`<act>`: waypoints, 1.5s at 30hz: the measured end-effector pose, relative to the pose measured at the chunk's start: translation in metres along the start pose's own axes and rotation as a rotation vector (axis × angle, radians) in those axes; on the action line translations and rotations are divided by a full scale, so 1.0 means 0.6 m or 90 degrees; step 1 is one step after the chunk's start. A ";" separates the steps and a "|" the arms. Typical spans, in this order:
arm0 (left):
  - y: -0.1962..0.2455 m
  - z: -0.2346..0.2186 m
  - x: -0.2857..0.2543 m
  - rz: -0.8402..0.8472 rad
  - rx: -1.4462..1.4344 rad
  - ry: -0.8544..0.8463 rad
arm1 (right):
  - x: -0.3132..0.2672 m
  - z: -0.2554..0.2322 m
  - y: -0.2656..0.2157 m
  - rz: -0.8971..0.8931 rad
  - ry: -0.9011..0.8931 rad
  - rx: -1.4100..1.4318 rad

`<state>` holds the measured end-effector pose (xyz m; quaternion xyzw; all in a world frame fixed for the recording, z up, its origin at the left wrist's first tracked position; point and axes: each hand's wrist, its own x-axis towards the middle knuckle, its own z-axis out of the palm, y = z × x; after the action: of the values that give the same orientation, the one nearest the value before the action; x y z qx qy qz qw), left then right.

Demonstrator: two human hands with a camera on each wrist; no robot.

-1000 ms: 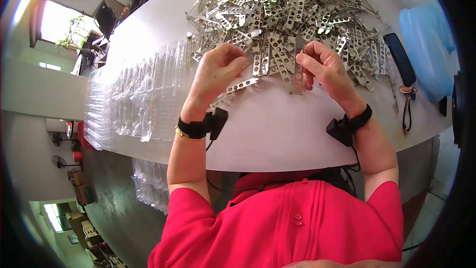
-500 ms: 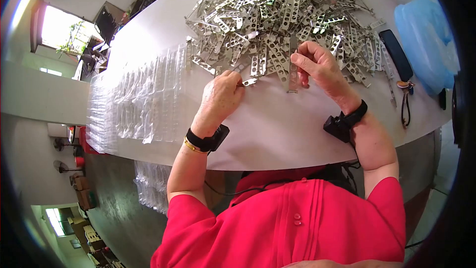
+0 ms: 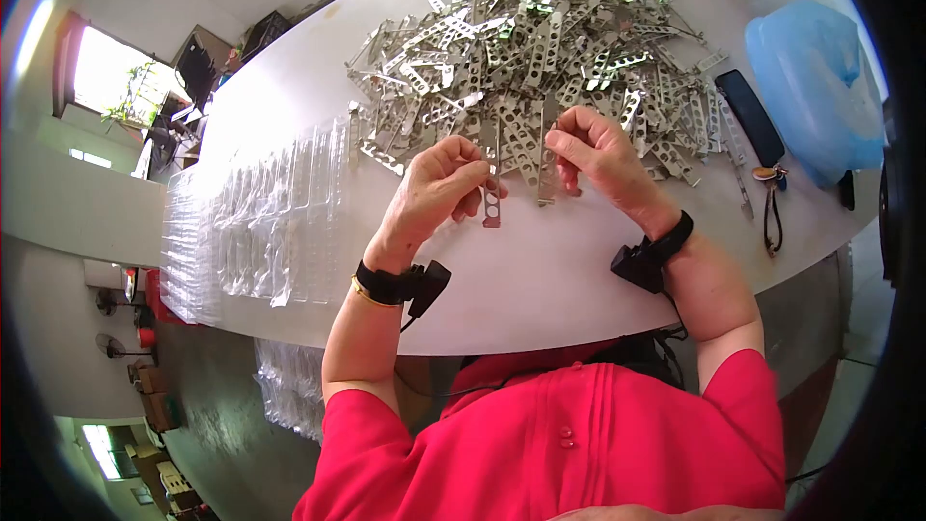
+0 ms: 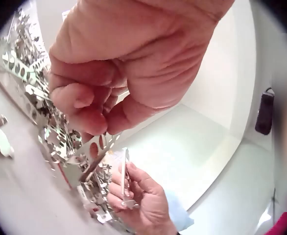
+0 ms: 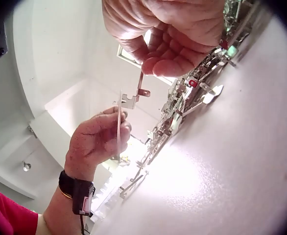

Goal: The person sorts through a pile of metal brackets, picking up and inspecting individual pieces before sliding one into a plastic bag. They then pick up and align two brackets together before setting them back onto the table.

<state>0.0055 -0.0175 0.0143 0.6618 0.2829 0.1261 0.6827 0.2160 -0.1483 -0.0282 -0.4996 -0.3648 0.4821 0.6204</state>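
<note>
A large heap of perforated metal strips (image 3: 540,43) covers the far part of the white table (image 3: 540,270). My left hand (image 3: 476,176) pinches one strip (image 3: 492,188) by its upper end, and it hangs down above the table. My right hand (image 3: 561,142) pinches another strip (image 3: 546,169) the same way, just right of the first. The left wrist view shows the left hand's fingers (image 4: 92,120) curled round its strip (image 4: 97,152). In the right wrist view the right hand's fingers (image 5: 163,63) grip a thin strip (image 5: 140,84), with the left hand (image 5: 115,120) opposite it.
Rows of clear plastic trays (image 3: 275,203) lie along the table's left side. A blue plastic bag (image 3: 810,77), a black flat case (image 3: 750,116) and a cord with a key (image 3: 772,207) sit at the right. Bare table lies between the heap and the near edge.
The left hand reached down to a strip at the heap's near edge, took it and lifted it up beside the right hand's strip. The right hand has barely moved.
</note>
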 end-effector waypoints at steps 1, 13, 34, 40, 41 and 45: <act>-0.006 0.003 0.009 0.005 -0.002 -0.005 | 0.001 0.000 0.001 0.000 0.000 0.010; -0.058 0.033 0.041 -0.065 -0.266 -0.022 | 0.003 -0.001 0.004 0.027 0.015 0.005; -0.064 0.029 0.033 0.008 -0.269 -0.041 | 0.000 0.003 0.008 0.024 0.019 -0.001; -0.058 0.026 0.027 -0.001 -0.268 -0.066 | -0.002 0.004 0.007 0.033 0.009 -0.011; -0.058 0.026 0.026 -0.009 -0.271 -0.063 | -0.003 0.005 0.007 0.033 0.011 -0.012; -0.069 0.023 0.030 0.022 -0.350 -0.061 | -0.003 0.008 0.008 0.023 0.015 -0.020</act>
<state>0.0193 -0.0229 -0.0303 0.4614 0.1941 0.1785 0.8471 0.2098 -0.1487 -0.0314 -0.5218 -0.3559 0.4812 0.6079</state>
